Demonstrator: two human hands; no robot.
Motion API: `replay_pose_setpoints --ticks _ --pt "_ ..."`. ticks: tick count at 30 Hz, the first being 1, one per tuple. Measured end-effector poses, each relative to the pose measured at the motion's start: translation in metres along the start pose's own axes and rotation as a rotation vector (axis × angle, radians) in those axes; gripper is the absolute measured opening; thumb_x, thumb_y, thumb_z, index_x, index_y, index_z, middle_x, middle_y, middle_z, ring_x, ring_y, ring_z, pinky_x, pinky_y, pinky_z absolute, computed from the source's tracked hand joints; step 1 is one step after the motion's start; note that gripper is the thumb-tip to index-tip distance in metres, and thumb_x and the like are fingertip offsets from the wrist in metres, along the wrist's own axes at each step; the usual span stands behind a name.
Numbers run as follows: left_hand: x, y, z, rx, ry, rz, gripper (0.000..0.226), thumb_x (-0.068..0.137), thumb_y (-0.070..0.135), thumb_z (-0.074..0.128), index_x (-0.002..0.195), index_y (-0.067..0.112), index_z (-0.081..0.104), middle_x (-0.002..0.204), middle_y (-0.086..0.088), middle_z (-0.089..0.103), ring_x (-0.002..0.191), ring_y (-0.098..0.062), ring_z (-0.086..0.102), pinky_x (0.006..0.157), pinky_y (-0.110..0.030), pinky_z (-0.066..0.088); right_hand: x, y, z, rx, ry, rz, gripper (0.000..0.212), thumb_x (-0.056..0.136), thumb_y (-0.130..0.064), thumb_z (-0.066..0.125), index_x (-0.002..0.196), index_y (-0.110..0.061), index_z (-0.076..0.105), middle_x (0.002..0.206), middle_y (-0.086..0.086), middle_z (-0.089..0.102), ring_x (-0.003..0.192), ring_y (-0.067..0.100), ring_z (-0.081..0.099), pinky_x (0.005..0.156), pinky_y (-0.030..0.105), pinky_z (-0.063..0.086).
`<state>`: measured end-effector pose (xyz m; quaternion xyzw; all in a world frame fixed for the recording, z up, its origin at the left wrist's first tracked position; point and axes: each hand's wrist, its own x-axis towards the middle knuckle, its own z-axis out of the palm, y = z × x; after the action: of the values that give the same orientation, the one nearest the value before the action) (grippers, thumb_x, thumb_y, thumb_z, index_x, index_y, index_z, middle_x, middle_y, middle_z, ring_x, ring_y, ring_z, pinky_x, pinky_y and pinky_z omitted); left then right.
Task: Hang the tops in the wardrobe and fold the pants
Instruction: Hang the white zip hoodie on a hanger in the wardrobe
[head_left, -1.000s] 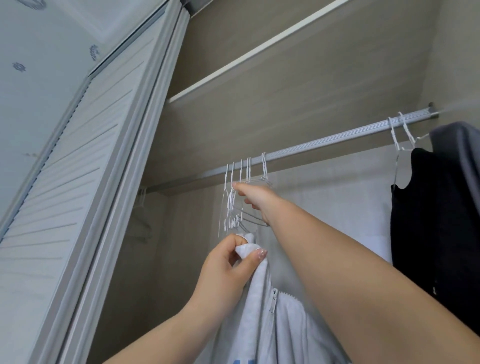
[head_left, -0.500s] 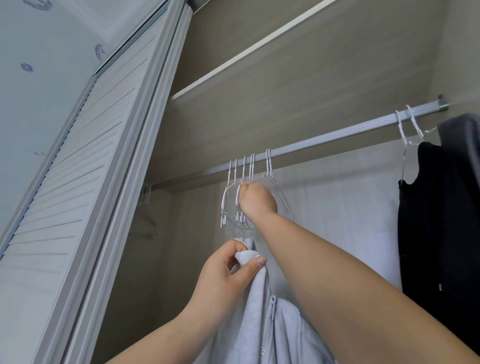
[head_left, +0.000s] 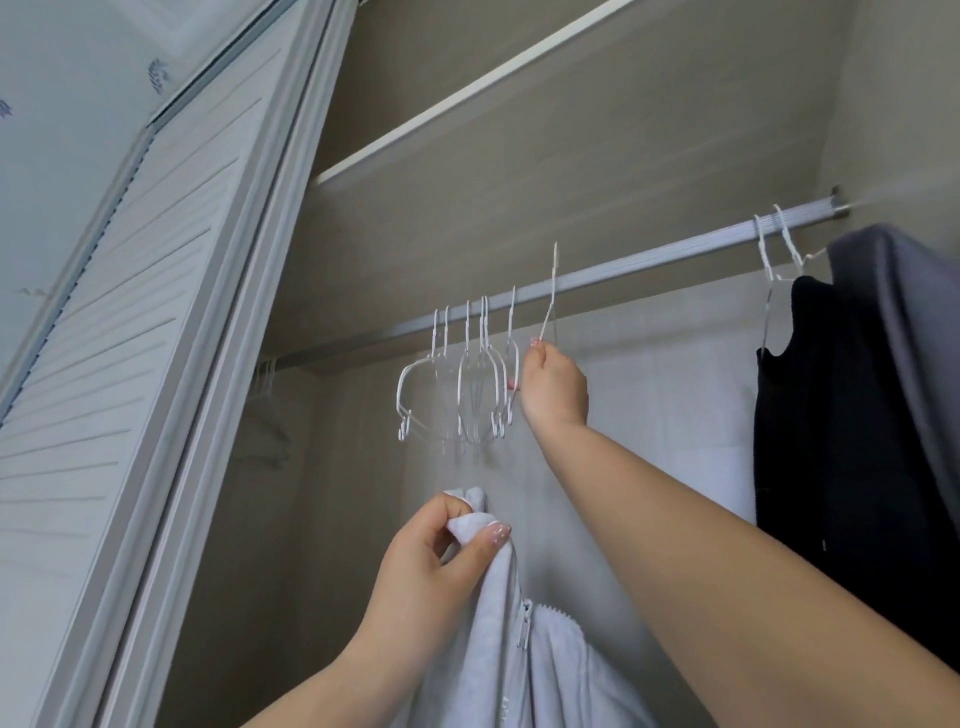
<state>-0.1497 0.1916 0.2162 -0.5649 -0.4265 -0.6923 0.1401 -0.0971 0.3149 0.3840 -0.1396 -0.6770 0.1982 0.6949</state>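
The white zip-up top (head_left: 519, 639) hangs at about 6 o'clock in the view, low in the open wardrobe, its zipper running down the front. The left hand (head_left: 431, 571) holds it up by a bunched fold at the top edge, thumb and curled fingers pinching the cloth. Above it, toward 12 o'clock, the right hand (head_left: 553, 387) reaches up with its fingers curled round a thin white wire hanger (head_left: 549, 296); the hanger's hook stands up across the front of the clothes rail (head_left: 649, 262), and whether it touches the rail cannot be told. Just at 9 o'clock of that hand, a cluster of empty white hangers (head_left: 467, 379) hangs on the rail, close together.

The rail runs slantwise from 9 o'clock up toward 2 o'clock. At 3 o'clock a black garment (head_left: 841, 441) hangs from white hangers on the rail, with a grey garment (head_left: 904, 332) just beside it at the frame's edge. A shelf (head_left: 467, 98) sits above the rail toward 12 o'clock. The louvred wardrobe door (head_left: 130, 338) fills the 9 o'clock side. Behind the hands is the pale back wall (head_left: 649, 395) of the wardrobe.
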Motion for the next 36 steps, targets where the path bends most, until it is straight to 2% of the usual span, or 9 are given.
replay_pose_setpoints --ticks 6,10,12,14,20,26,30,34,36 --pt "-0.045 0.012 -0.017 0.015 -0.044 0.002 0.022 0.083 0.019 0.072 0.075 0.007 0.055 0.083 -0.012 0.056 0.069 -0.008 0.048 0.067 -0.018 0.04 -0.056 0.016 -0.038 -0.014 -0.045 -0.034 0.032 0.101 -0.031 0.033 0.107 -0.017 0.061 0.101 0.007 0.063 0.097 0.031 0.064 0.083 0.037 0.048" --pt "-0.078 0.024 -0.028 -0.007 -0.087 0.002 0.02 0.083 0.015 0.07 0.078 0.002 0.056 0.082 -0.011 0.056 0.073 -0.016 0.052 0.067 -0.021 0.043 -0.115 0.006 -0.078 0.038 -0.07 0.023 0.038 0.101 -0.026 0.036 0.136 -0.019 0.049 0.103 -0.019 0.057 0.077 0.008 0.065 0.062 0.005 0.041" --pt "-0.094 0.03 -0.032 -0.025 -0.112 -0.022 0.022 0.081 0.016 0.072 0.078 0.002 0.055 0.081 -0.011 0.056 0.071 -0.021 0.051 0.067 -0.025 0.043 -0.149 -0.003 -0.1 0.077 -0.072 0.068 0.04 0.101 -0.025 0.037 0.14 -0.022 0.044 0.106 -0.017 0.06 0.072 0.003 0.056 0.067 0.005 0.04" --pt "-0.108 0.034 -0.039 -0.035 -0.125 -0.031 0.025 0.079 0.016 0.074 0.077 0.002 0.053 0.079 -0.01 0.056 0.068 -0.017 0.048 0.065 -0.026 0.041 -0.188 -0.012 -0.121 0.118 -0.07 0.125 0.035 0.1 -0.025 0.039 0.133 -0.028 0.048 0.112 -0.011 0.063 0.071 -0.001 0.05 0.074 0.015 0.041" --pt "-0.164 0.044 -0.066 -0.014 -0.277 -0.047 0.028 0.072 0.01 0.08 0.07 0.012 0.052 0.069 0.012 0.055 0.062 -0.001 0.046 0.059 -0.01 0.038 -0.315 -0.053 -0.202 0.102 0.018 0.325 0.029 0.096 -0.014 0.039 0.085 -0.014 0.066 0.083 -0.017 0.063 0.048 -0.001 0.042 0.048 0.009 0.035" --pt "-0.204 0.034 -0.11 0.353 -0.587 0.134 0.036 0.067 0.033 0.084 0.071 0.034 0.048 0.075 0.009 0.052 0.073 -0.006 0.05 0.062 -0.014 0.036 -0.399 -0.103 -0.273 0.377 -0.021 0.523 0.056 0.081 -0.051 0.052 0.1 0.001 0.065 0.048 -0.008 0.032 0.04 0.008 0.019 0.041 0.019 0.02" --pt "-0.224 0.014 -0.135 0.431 -0.526 0.073 0.032 0.07 0.033 0.082 0.076 0.027 0.051 0.073 0.006 0.051 0.067 -0.006 0.046 0.06 -0.021 0.035 -0.42 -0.115 -0.315 0.516 -0.071 0.633 0.043 0.081 -0.051 0.051 0.096 -0.019 0.076 0.046 -0.01 0.026 0.037 0.007 0.015 0.039 0.017 0.024" --pt "-0.235 -0.001 -0.156 0.477 -0.518 -0.002 0.03 0.069 0.028 0.083 0.078 0.019 0.056 0.075 0.003 0.053 0.069 -0.011 0.046 0.061 -0.02 0.036 -0.433 -0.123 -0.34 0.855 -0.247 0.789 0.048 0.094 -0.044 0.041 0.111 -0.009 0.07 0.051 -0.004 0.026 0.044 0.013 0.016 0.046 0.024 0.029" --pt "-0.238 -0.005 -0.161 0.497 -0.539 -0.017 0.03 0.069 0.026 0.084 0.076 0.016 0.056 0.074 0.004 0.052 0.068 -0.009 0.046 0.06 -0.02 0.036 -0.437 -0.127 -0.346 0.635 -0.198 0.784 0.044 0.087 -0.047 0.045 0.098 -0.017 0.076 0.052 -0.004 0.016 0.043 0.012 0.01 0.043 0.022 0.026"
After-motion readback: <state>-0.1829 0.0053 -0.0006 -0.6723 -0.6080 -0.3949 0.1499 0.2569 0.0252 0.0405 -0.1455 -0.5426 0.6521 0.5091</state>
